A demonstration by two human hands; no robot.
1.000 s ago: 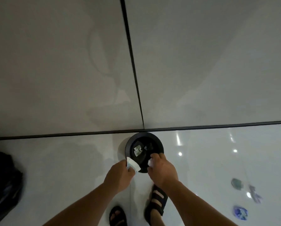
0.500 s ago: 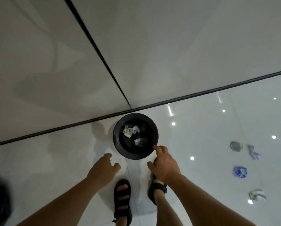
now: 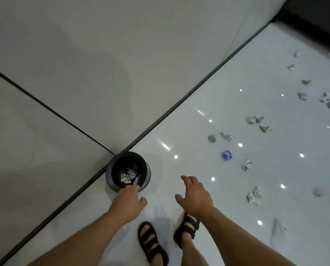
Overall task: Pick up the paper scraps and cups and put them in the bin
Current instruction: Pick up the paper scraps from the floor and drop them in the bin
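1. Left hand (image 3: pixel 128 200): empty, fingers relaxed, tips at the near rim of the black bin (image 3: pixel 110 181).
2. Right hand (image 3: pixel 195 196): empty, fingers loosely spread.
3. Paper scraps (image 3: pixel 125 177) lie inside the bin.
4. Crumpled scraps (image 3: pixel 226 155) lie scattered on the white floor (image 3: pixel 195 166), right of the bin.

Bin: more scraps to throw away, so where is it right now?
In the head view, the black bin stands left of centre, against the dark strip at the foot of the wall, just ahead of the left hand.
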